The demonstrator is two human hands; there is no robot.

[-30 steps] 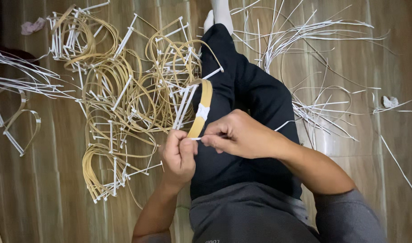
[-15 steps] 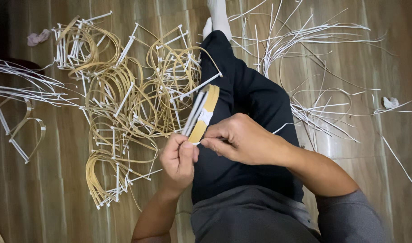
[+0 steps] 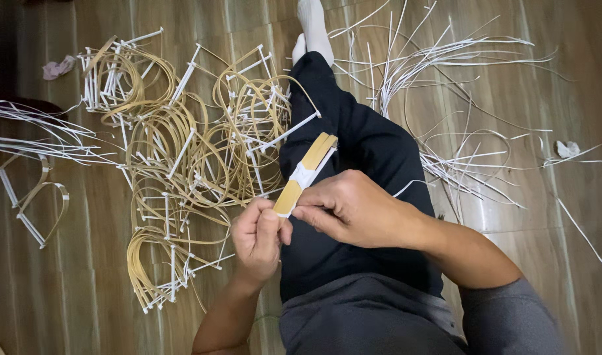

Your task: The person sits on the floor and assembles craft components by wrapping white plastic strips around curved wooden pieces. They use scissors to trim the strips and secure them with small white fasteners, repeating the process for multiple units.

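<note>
Both hands meet at the lower end of the flat bamboo strip bundle (image 3: 306, 173): left hand (image 3: 260, 238) pinches it from below, right hand (image 3: 353, 209) pinches beside it; its long axis runs up-right, over the dark trouser leg (image 3: 360, 151)

1. Your left hand (image 3: 258, 236) and right hand (image 3: 350, 209) are bare, with no gloves or rings.
2. You wear a grey shirt (image 3: 511, 322) with pushed-up sleeves.
3. You have dark trousers (image 3: 367, 144) and a white sock (image 3: 312, 26).
</note>
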